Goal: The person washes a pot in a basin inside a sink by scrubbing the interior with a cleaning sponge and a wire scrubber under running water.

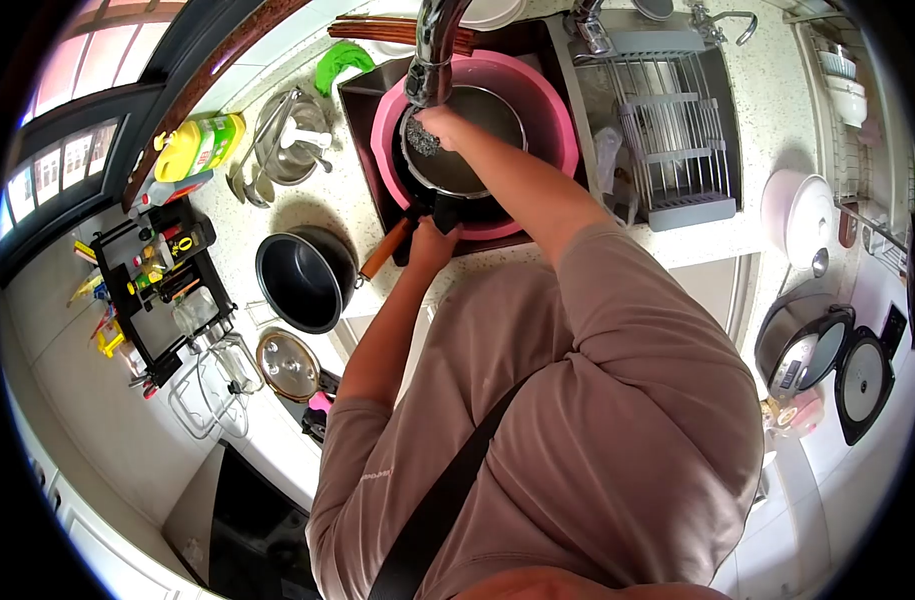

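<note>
A pink basin [555, 100] sits in the dark sink, under the chrome faucet [431, 60]. Inside it a round metal pot [487, 115] is tipped so that its grey interior faces up. My left hand [433, 246] is closed around the pot's black handle [445, 214] at the basin's near edge. Against the pot's left inner rim, my right hand [439, 126] presses a steel wool scrubber [422, 138]. A wooden handle [383, 250] sticks out over the sink's front edge beside my left hand; the pan it belongs to is mostly hidden.
Left of the sink stand a black pot [304, 280], a steel bowl with ladles [289, 140] and a yellow detergent bottle [199, 143]. A dish rack [674, 130] fills the right basin. Further right are a white pot [792, 215] and an open rice cooker [802, 340].
</note>
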`<action>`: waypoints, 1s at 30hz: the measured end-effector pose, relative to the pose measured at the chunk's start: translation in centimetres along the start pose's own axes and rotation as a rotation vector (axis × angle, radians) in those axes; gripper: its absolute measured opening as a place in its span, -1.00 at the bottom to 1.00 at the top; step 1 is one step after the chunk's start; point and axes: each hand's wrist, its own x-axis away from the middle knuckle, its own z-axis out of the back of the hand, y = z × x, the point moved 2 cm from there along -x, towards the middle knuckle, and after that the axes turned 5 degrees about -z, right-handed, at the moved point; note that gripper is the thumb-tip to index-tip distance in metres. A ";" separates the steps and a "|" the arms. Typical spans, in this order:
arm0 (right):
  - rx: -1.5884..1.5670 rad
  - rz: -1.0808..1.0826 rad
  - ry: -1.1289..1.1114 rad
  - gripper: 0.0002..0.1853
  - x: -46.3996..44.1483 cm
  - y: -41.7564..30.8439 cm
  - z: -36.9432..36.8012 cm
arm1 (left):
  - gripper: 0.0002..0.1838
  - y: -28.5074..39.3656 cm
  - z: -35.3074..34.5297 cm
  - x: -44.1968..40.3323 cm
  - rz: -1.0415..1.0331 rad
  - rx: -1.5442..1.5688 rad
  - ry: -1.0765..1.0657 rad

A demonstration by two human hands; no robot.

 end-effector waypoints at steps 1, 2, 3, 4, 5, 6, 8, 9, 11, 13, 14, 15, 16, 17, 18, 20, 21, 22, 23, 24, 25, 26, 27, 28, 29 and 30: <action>-0.184 -0.048 0.001 -0.63 -0.1 0.0 0.3 | -0.54 0.2 0.2 0.0 0.014 0.006 0.002; -0.369 -0.096 0.000 -0.67 -0.1 0.1 0.7 | -0.54 0.4 0.3 0.1 0.013 0.006 0.003; -0.369 -0.096 -0.001 -0.67 0.8 -0.6 1.6 | -0.54 0.7 0.5 0.3 0.037 -0.017 0.017; -0.610 -0.147 0.110 -0.65 2.3 -1.7 3.1 | -0.55 0.9 0.8 0.3 0.061 -0.039 0.033; -0.851 -0.202 0.223 -0.63 3.4 -2.3 3.9 | -0.55 1.1 1.0 0.3 0.062 -0.041 0.035; -0.851 -0.204 0.221 -0.63 3.2 -2.1 3.7 | -0.55 1.2 1.0 0.4 0.060 -0.043 0.031; -0.693 -0.161 0.332 -0.61 0.1 -0.3 3.4 | -0.55 1.5 0.9 0.6 0.058 -0.045 0.029; -0.641 -0.198 0.149 -0.58 -0.1 -0.5 3.4 | -0.55 1.5 0.6 0.8 0.039 -0.059 0.036; -0.343 -0.168 0.009 -0.59 0.3 0.3 1.7 | -0.56 1.4 0.6 0.6 0.015 -0.073 0.043; 0.152 -0.111 -0.257 -0.59 2.5 0.7 0.2 | -0.54 0.8 0.5 0.5 0.003 -0.081 0.022; 0.346 -0.078 -0.387 -0.58 2.4 2.2 -0.7 | -0.54 0.6 0.6 0.7 0.005 -0.079 0.022; 0.368 -0.087 -0.375 -0.57 1.6 4.7 -1.0 | -0.51 0.9 0.8 0.7 -0.011 -0.094 0.013; 0.391 -0.096 -0.363 -0.56 3.9 4.5 -0.6 | -0.47 1.0 0.9 0.6 -0.029 -0.108 0.005; 0.282 -0.144 -0.262 -0.55 6.1 3.9 -0.2 | -0.47 1.0 1.0 0.6 -0.030 -0.107 0.006; 0.282 -0.142 -0.261 -0.55 6.0 3.8 -0.1 | -0.43 0.9 0.9 0.6 -0.029 -0.126 -0.017; -0.099 -0.234 -0.180 -0.56 5.9 3.6 -0.1 | -0.39 0.6 0.9 0.8 -0.022 -0.147 -0.044; -0.322 -0.201 -0.243 -0.53 5.7 2.7 0.4 | -0.37 0.5 0.9 0.9 -0.032 -0.161 -0.050; -0.535 -0.224 -0.252 -0.54 6.1 1.7 0.8 | -0.35 0.5 0.9 1.0 -0.045 -0.177 -0.054; -0.475 -0.200 -0.203 -0.56 6.4 1.6 0.6 | -0.35 0.5 0.9 1.0 -0.048 -0.181 -0.057; -0.414 -0.173 -0.153 -0.59 6.0 2.1 0.4 | -0.35 0.6 0.9 0.8 -0.038 -0.191 -0.046; -0.190 -0.120 -0.221 -0.60 4.9 3.4 0.0 | -0.35 0.6 0.8 0.7 -0.025 -0.199 -0.033; 0.037 -0.068 -0.288 -0.62 3.9 4.9 -0.4 | -0.35 0.3 0.7 0.6 -0.027 -0.198 -0.032; 0.075 -0.090 -0.373 -0.58 4.6 5.5 -0.4 | -0.36 0.0 0.7 0.5 -0.046 -0.188 -0.039; 0.077 -0.089 -0.371 -0.58 5.1 5.9 0.1 | -0.36 -0.2 0.6 0.3 -0.067 -0.177 -0.044; 0.200 -0.036 -0.385 -0.59 5.5 6.1 0.7 | -0.36 -0.4 0.4 0.3 -0.069 -0.176 -0.042; 0.322 0.019 -0.398 -0.59 5.7 6.0 1.2 | -0.43 -0.1 0.6 0.4 -0.054 -0.167 -0.027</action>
